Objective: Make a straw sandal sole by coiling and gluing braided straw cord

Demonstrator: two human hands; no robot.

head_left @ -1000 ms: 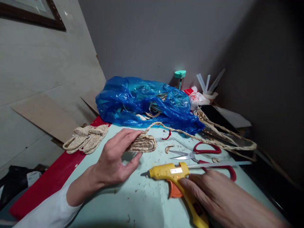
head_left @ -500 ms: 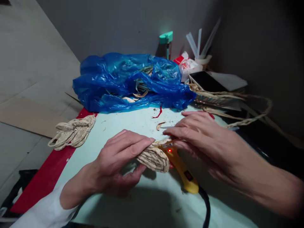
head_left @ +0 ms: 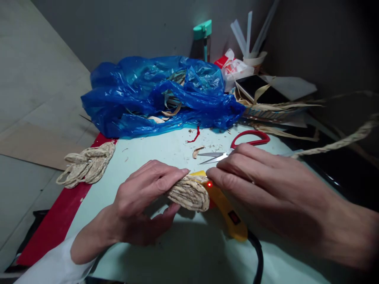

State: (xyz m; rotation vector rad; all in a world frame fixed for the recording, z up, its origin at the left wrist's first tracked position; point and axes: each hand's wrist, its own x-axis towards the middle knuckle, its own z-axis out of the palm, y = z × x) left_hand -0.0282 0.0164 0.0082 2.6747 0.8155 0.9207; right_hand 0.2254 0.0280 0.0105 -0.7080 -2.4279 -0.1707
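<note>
My left hand (head_left: 145,197) is closed on a flattened coil of braided straw cord (head_left: 189,195), thumb below and fingers on top. At the coil's upper right, my right hand (head_left: 254,181) pinches the cord's free strand. A long twisted length of the cord (head_left: 337,142) trails out behind this hand to the right. Just under the coil and the right fingertips lies a yellow hot glue gun (head_left: 227,213) with a red light lit and a black cable. Scissors with red handles (head_left: 251,137) lie just beyond my right hand, their blades slightly apart.
A blue plastic bag (head_left: 133,94) with dry leaves stretches across the back. A second braided piece (head_left: 89,163) rests at the left edge, over a red strip (head_left: 56,221). At the back right are a phone (head_left: 263,88), a cup with glue sticks (head_left: 256,61) and a green-capped bottle (head_left: 203,31).
My right hand has shifted down and closer to the coil, its fingertips now at the coil's edge. The scissors have come into plain view. The trailing cord has swung outward to the right.
</note>
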